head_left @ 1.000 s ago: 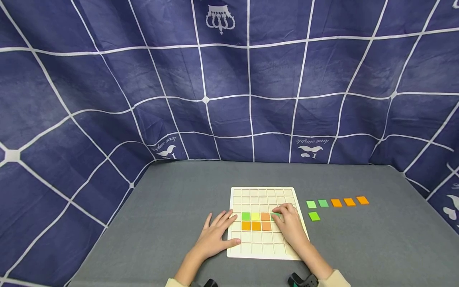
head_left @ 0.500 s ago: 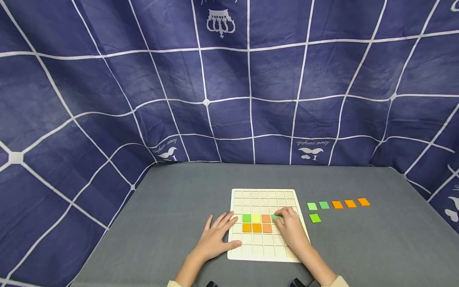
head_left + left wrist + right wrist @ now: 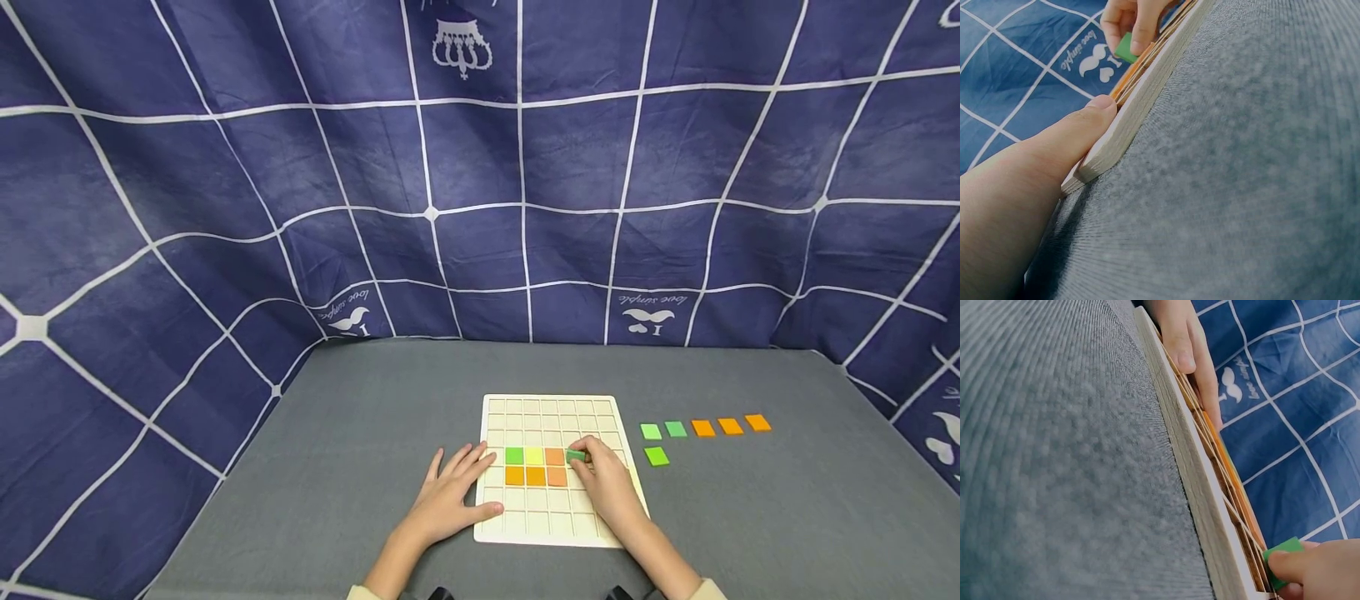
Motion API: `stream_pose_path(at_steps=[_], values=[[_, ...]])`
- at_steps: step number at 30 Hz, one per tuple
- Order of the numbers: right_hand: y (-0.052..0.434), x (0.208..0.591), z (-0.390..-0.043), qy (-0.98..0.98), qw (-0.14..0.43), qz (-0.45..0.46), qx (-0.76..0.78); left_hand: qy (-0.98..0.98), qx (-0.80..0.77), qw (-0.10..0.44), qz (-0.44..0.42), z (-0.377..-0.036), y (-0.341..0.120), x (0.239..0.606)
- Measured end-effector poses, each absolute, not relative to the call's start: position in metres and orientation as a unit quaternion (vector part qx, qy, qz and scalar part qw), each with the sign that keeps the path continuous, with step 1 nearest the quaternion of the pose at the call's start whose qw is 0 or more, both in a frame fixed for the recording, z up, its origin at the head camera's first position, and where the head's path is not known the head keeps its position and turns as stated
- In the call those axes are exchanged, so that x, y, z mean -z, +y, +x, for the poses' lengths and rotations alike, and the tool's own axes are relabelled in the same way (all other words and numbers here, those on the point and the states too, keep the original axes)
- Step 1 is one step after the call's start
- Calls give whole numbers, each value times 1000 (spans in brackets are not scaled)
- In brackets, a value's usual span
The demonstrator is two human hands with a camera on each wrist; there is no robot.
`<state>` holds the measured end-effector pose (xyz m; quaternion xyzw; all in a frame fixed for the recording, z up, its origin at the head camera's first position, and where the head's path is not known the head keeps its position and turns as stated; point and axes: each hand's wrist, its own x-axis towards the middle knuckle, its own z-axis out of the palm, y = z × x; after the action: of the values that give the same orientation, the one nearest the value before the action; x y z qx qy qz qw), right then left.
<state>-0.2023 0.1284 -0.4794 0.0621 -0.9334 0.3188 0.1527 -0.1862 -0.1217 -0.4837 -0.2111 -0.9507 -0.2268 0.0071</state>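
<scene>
A pale wooden grid board (image 3: 528, 527) lies on the grey table. My right hand (image 3: 609, 481) is over its right half, pinching a green square tile (image 3: 575, 456) between thumb and fingers. In the right wrist view that tile (image 3: 1284, 547) stands tilted up from the board, and its lower edge is hidden by the thumb. My left hand (image 3: 447, 497) rests on the board's left edge with fingers spread. Left of the pinched tile, a row holds a green tile (image 3: 513, 456), a yellow tile (image 3: 534, 456) and a salmon tile (image 3: 554, 456). Below are two orange tiles (image 3: 514, 476) and another salmon one (image 3: 557, 477).
Right of the board, loose tiles lie on the table: a light green tile (image 3: 650, 431), a teal-green tile (image 3: 676, 429), three orange tiles (image 3: 730, 427) in line, and a bright green tile (image 3: 657, 456) nearer. A blue checked cloth (image 3: 480, 242) hangs behind.
The green tile under my right fingers lay flat half a second ago and is now tipped up in their pinch. My left hand keeps its place on the board's edge.
</scene>
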Motion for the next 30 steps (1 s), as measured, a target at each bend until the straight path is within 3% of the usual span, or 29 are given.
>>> stream_pose_path(at_steps=[6,16,30], values=[[130,476,-199,-939,197,71,-273,-951,229,2,-207,-185,-120,484],[145,460,-198,-905,205,77,-365,-950,235,5,-206,-187,-121,484],[220,459,-193,-906,260,16,-335,-949,234,6,-213,-186,-121,484]])
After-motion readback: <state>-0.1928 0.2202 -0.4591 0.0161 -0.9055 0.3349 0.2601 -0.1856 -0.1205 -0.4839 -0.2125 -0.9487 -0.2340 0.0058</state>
